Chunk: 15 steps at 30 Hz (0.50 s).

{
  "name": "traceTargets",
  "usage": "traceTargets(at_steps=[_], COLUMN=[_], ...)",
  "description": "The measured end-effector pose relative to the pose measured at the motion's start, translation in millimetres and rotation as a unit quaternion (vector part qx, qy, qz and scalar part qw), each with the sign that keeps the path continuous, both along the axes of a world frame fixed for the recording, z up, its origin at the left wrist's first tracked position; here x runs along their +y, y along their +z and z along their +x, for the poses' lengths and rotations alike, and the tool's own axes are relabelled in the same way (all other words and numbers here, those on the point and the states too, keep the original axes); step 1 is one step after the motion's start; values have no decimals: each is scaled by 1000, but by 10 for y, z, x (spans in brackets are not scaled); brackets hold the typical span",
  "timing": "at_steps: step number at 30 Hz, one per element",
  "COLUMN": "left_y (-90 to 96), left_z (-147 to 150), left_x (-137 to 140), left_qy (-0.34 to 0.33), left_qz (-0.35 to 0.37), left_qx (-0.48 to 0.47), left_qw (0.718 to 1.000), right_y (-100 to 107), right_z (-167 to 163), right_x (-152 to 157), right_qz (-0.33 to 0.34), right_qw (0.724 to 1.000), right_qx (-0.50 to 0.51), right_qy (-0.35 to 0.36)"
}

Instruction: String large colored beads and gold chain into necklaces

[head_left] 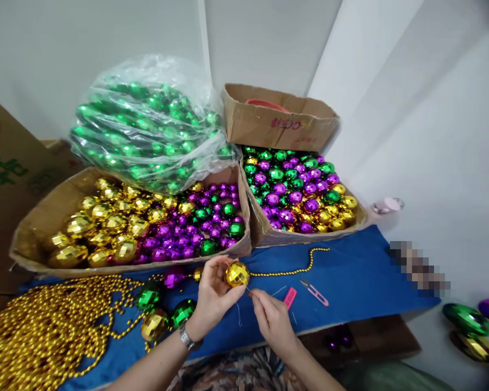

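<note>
My left hand (212, 301), with a watch at the wrist, is closed around a gold mirrored ball (237, 274) above the blue cloth. Close to the ball's lower right side, my right hand (271, 320) is pinched shut at its fingertips; a thin dark tip shows there, too small to name. A gold bead string (297, 271) runs right from the ball. Left of my left hand lie green balls (183, 313), a larger gold ball (155, 325) and a purple ball (174, 278). A pink label (290, 297) and pink-handled thread snips (315, 293) lie beyond my right hand.
A heap of gold bead strings (44, 331) covers the left of the blue cloth (350, 271). Behind stand a left carton (28, 239) and a right carton (264, 236) full of coloured balls. A plastic bag of green balls (146, 130) rests on the left one.
</note>
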<state>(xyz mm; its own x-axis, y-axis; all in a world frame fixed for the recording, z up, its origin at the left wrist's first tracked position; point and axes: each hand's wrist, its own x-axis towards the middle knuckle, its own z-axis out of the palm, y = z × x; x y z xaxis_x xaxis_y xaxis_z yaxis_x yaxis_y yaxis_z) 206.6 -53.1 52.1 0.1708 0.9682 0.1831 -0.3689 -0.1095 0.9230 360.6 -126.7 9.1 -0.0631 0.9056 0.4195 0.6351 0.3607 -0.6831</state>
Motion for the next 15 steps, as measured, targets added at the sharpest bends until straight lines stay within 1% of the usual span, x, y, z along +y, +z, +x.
traceTargets(at_steps=[2, 4, 6, 8, 10, 12, 13, 15], left_y=[-32, -56, -58, -38, -11, -6, -22, -100], left_z=[-7, -35, -93, -189, -339, -566, -713, -1069], left_x=[-13, -26, -49, -78, -91, -68, -40, 48], left_qy=[-8, -31, -72, -107, -116, -91, -71, -16], left_qz=[-8, -16, -15, 2, 27, 58, 70, 82], left_qx=[-7, 10, 49, 93, 159, 270, 337, 467], left_qw=[1000, 999, 996, 990, 980, 957, 936, 881], right_y=[6, 17, 33, 46, 49, 36, 24, -7], right_z=[-6, -1, 12, 32, 54, 76, 84, 90], right_x=[15, 23, 19, 3, -20, -43, -54, -71], right_qz=[9, 18, 22, 25, 28, 24, 21, 16], right_qw=[1000, 1000, 1000, 1000, 999, 1000, 1000, 1000], right_qx=[-2, -3, -7, -13, -14, -11, -10, -8], right_qy=[-2, -4, -8, -12, -10, 0, 6, 13])
